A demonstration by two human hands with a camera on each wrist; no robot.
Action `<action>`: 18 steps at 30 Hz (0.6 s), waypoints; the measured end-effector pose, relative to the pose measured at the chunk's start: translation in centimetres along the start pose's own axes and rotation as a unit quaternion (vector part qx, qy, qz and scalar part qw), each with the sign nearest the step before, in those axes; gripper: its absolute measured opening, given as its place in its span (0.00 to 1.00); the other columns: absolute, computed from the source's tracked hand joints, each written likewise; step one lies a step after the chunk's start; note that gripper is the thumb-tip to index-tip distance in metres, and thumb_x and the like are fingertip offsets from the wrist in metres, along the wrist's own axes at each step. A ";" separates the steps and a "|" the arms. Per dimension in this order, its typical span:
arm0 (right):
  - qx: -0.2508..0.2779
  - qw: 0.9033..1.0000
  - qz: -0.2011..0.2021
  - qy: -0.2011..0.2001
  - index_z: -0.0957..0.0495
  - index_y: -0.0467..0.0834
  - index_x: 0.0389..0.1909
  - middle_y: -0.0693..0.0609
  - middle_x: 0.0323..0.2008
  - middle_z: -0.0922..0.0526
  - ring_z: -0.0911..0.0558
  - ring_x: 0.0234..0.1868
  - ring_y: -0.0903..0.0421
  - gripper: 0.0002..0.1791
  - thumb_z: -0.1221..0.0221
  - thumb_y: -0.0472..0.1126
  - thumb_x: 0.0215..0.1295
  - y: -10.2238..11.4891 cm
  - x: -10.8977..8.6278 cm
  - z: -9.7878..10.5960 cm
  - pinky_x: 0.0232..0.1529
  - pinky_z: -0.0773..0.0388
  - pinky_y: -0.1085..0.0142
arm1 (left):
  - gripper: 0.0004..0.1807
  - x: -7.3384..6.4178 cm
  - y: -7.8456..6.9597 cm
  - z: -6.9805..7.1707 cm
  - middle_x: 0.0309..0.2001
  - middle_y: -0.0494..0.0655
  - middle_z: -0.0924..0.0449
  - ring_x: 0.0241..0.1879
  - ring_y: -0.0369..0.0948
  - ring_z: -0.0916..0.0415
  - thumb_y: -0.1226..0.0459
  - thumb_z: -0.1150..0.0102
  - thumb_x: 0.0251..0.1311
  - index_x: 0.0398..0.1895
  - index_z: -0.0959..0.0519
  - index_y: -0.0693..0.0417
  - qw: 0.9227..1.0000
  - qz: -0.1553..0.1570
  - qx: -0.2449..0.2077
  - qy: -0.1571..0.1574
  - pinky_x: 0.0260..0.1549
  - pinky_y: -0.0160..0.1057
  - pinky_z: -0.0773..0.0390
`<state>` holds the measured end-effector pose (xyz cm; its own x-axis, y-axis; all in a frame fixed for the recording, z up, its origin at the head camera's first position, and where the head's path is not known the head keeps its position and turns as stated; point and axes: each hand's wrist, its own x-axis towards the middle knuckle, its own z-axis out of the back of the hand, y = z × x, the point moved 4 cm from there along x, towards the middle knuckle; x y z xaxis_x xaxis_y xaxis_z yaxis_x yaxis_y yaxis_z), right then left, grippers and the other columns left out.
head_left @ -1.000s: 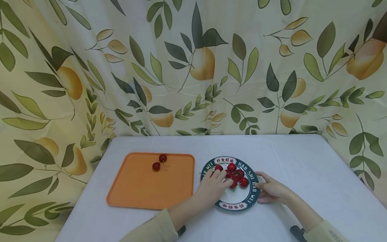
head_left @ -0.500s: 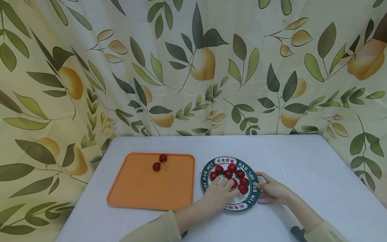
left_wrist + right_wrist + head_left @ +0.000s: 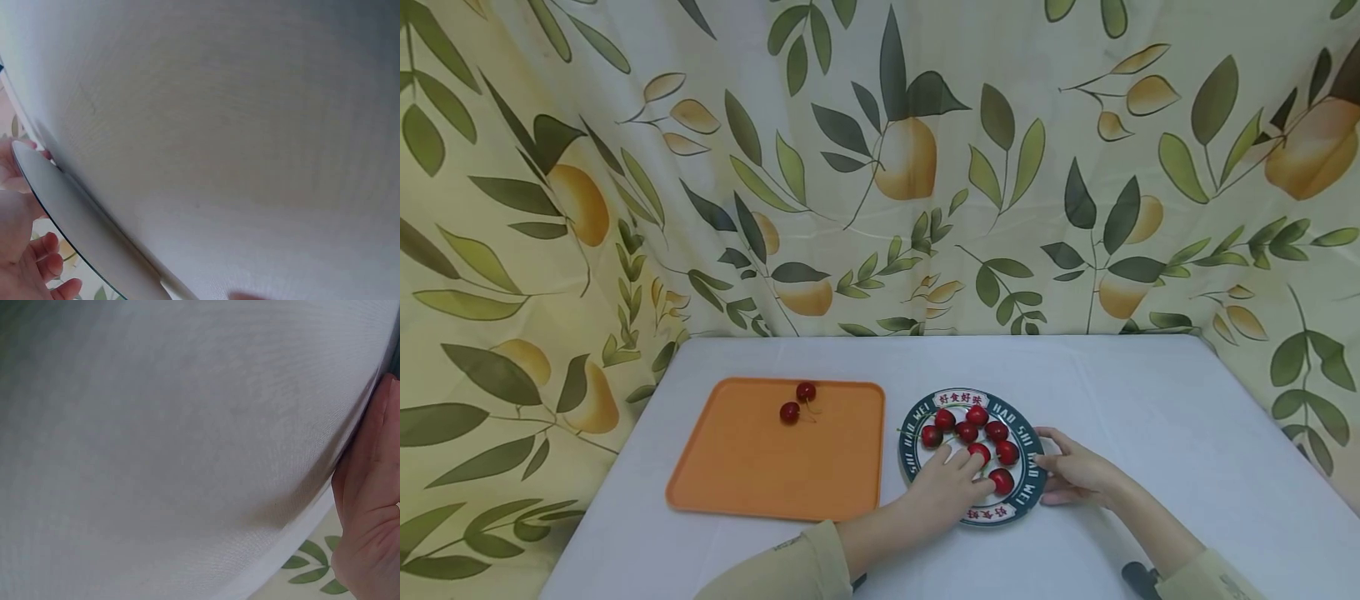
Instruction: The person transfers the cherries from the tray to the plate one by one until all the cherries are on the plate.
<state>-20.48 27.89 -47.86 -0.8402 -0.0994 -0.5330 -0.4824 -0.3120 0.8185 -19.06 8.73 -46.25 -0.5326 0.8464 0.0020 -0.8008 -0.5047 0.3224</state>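
Several red cherries [image 3: 967,432] lie spread on a round white plate [image 3: 912,417] with a dark green lettered rim, in the head view. My left hand [image 3: 946,493] reaches over the plate's near left part, fingertips at one cherry [image 3: 978,452] and thumb beside another cherry [image 3: 1001,482]. Its fingers are loosely bent in the left wrist view, above the plate's edge [image 3: 94,234]. At the plate's right side, my right hand [image 3: 1078,468] holds the rim, thumb on top and fingers lower down. In the right wrist view that hand [image 3: 372,487] shows only in part.
An orange rectangular tray [image 3: 760,475] lies left of the plate, with two stemmed cherries [image 3: 797,402] near its far edge. White cloth covers the table [image 3: 1120,375]. Behind it hangs a curtain [image 3: 850,250] printed with fruit and leaves.
My left hand has moved slightly right and nearer, and the cherries on the plate have spread apart, one of them towards the near rim. The right hand stays at the rim.
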 end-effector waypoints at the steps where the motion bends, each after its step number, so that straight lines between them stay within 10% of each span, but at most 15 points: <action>1: -0.001 1.000 0.000 -0.001 0.57 0.44 0.68 0.46 0.33 0.24 0.19 0.29 0.53 0.31 0.56 0.35 0.68 0.0 0.0 0.0 0.30 0.21 0.61 | 0.21 0.0 0.0 0.0 0.52 0.38 0.35 0.49 0.36 0.39 0.54 0.41 0.55 0.53 0.31 0.30 1.000 0.000 0.002 -0.002 0.48 0.34 0.37; 18: 0.002 1.000 -0.001 -0.003 0.58 0.43 0.69 0.45 0.35 0.25 0.19 0.30 0.53 0.32 0.56 0.34 0.68 0.1 -0.1 0.0 0.31 0.21 0.60 | 0.31 -0.6 1.4 0.7 0.52 0.39 0.35 0.53 0.37 0.39 0.52 0.33 0.47 0.56 0.34 0.35 0.998 0.063 -0.008 0.010 0.54 0.36 0.36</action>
<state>-20.43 27.87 -47.76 -0.8407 -0.0932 -0.5335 -0.4851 -0.3085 0.8183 -19.69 7.67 -45.11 -0.6345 0.7726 0.0220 -0.7317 -0.6096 0.3050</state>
